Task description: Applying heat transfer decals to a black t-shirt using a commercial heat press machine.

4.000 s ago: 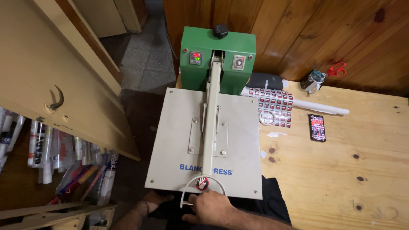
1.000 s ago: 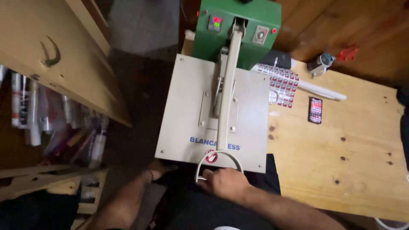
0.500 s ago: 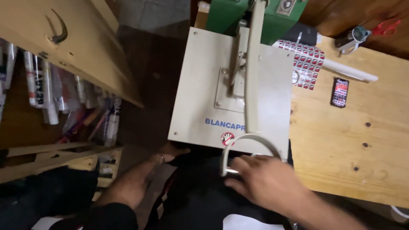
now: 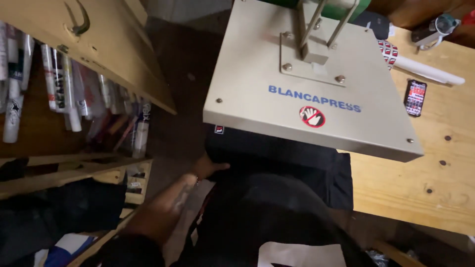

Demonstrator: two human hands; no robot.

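The black garment (image 4: 277, 163) lies on the lower bed of the heat press, under the raised beige upper plate (image 4: 307, 94). The left hand (image 4: 210, 165) rests on its near-left edge, fingers tucked against the cloth; whether it grips I cannot tell. To the right, a phone (image 4: 414, 97) lies on the wooden table (image 4: 420, 188)

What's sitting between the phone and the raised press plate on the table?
In the head view, a white roll and a red-patterned printed sheet lie between the phone and the raised press plate.
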